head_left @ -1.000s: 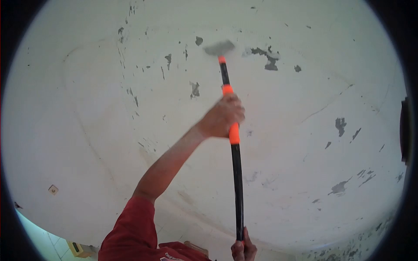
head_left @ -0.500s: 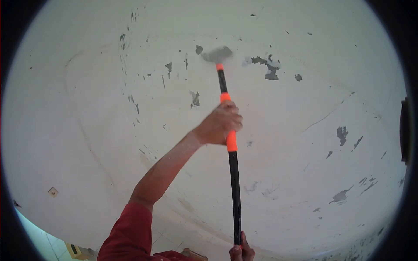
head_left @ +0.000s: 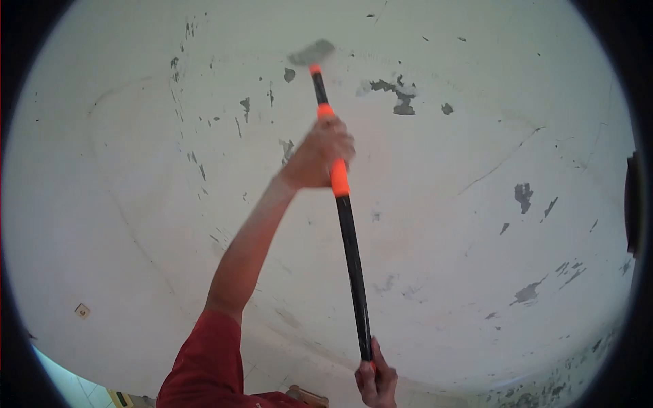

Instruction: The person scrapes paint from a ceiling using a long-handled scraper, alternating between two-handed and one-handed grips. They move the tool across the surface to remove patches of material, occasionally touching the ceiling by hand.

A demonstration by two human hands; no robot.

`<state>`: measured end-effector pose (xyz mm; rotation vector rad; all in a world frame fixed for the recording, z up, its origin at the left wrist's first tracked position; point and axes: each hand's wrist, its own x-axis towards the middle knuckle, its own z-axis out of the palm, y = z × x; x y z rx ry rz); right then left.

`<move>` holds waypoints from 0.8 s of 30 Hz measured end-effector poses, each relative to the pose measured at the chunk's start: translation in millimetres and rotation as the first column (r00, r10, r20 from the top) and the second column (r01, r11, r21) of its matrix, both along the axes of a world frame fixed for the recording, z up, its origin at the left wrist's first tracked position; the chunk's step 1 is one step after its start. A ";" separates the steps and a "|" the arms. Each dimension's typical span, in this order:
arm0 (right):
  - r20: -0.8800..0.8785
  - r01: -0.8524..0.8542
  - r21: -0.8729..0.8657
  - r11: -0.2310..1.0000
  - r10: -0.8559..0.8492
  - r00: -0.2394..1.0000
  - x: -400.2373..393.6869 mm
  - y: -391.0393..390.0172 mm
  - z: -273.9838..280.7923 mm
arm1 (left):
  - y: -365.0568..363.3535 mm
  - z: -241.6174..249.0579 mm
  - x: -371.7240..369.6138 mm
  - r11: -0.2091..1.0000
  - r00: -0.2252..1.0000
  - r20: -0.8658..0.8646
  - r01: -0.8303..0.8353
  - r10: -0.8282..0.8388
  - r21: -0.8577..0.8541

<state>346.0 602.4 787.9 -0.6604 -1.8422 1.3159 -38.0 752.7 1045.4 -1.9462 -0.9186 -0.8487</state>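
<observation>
A long black pole [head_left: 352, 262] with orange grip sections runs from the lower middle of the view up the wall. At its top a grey scraper-like head [head_left: 312, 52], blurred, lies over the pale wall [head_left: 422, 231]. My left hand [head_left: 322, 151] is wrapped round the upper orange grip, the red-sleeved arm stretched upward. Down at the pole's lower end, my right hand [head_left: 376, 381] holds the pole with closed fingers. Dark bare patches [head_left: 403, 95] mark the wall right of the head.
A wall socket [head_left: 82, 311] sits at the lower left. A dark object [head_left: 632, 204] stands out at the right edge. Near the bottom are a yellow object [head_left: 121, 398] and a brown wooden item [head_left: 307, 395] on the tiled floor.
The pole's head and my left hand have moved up and to the left. My right hand has risen slightly, and the pole leans further left.
</observation>
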 end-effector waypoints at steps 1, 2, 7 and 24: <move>0.004 0.007 0.002 1.000 -0.007 1.000 0.4 1.1 4.3 | -1.7 2.3 0.2 1.000 1.000 0.004 0.007 -0.007 0.002; -0.017 0.013 0.021 1.000 -0.012 1.000 -0.9 2.3 8.1 | -2.7 6.5 0.6 1.000 1.000 0.010 -0.011 0.011 0.014; -0.022 0.133 -0.072 0.988 -0.135 0.991 31.1 -22.2 -43.2 | 5.7 -62.7 51.0 0.993 0.991 -0.129 -0.058 0.045 -0.100; -0.021 0.360 0.163 0.919 -0.362 0.932 74.4 -20.0 -171.3 | 17.7 -129.0 134.9 0.999 0.988 -0.154 0.023 -0.030 -0.042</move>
